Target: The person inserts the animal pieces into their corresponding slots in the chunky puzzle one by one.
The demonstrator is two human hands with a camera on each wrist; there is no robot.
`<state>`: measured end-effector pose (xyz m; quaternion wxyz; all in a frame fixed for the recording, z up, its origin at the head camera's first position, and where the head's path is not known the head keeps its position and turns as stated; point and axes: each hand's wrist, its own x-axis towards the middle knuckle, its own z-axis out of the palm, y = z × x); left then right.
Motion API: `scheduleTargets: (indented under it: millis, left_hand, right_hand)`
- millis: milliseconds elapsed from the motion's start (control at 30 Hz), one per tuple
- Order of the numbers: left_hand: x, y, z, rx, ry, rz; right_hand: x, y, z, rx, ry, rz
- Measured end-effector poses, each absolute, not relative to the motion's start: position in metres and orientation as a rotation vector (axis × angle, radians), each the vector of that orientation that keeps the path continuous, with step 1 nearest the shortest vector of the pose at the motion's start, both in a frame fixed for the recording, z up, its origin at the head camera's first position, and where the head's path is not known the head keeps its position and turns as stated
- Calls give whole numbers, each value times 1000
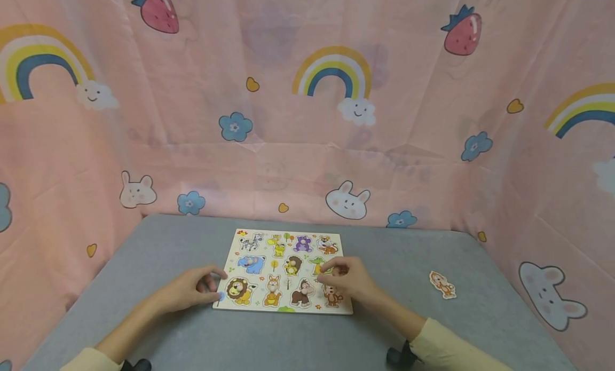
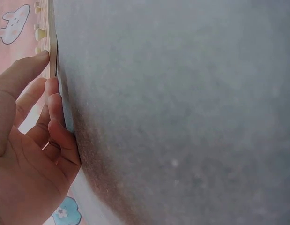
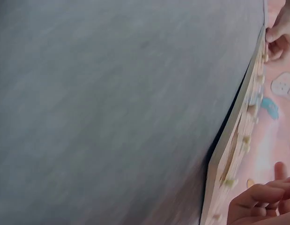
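A wooden animal puzzle board (image 1: 281,308) lies on the grey table, its pegged pieces showing a lion, an elephant, a zebra and several other animals. My left hand (image 1: 194,288) grips the board's left edge, the thumb (image 2: 34,65) on top and fingers beside the rim. Above the board's right side hovers my right hand (image 1: 353,279), fingers loosely bent, partly covering the crocodile piece (image 1: 315,263) and the monkey picture (image 1: 331,297). Nothing shows between the fingers of the right hand (image 3: 262,204) in the right wrist view, and they look apart from the knobs.
A loose monkey piece (image 1: 442,285) lies on the grey table (image 1: 403,259), to the right of the board. Behind and at both sides hangs a pink curtain (image 1: 269,168) printed with rainbows, rabbits and strawberries. A dark strap (image 1: 402,356) is on the right wrist.
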<state>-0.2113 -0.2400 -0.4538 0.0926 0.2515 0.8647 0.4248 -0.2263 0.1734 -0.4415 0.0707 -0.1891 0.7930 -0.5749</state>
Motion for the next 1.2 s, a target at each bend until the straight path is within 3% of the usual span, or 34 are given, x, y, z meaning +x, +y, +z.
scheduleTargets:
  millis: [733, 1200]
  left_hand:
    - [-210, -239, -453, 728, 2591, 1237]
    - [-209, -238, -451, 714, 2601, 1231]
  right_hand:
    - [-234, 244, -443, -983, 2509, -1624]
    - [-233, 297, -443, -928, 2582, -1531]
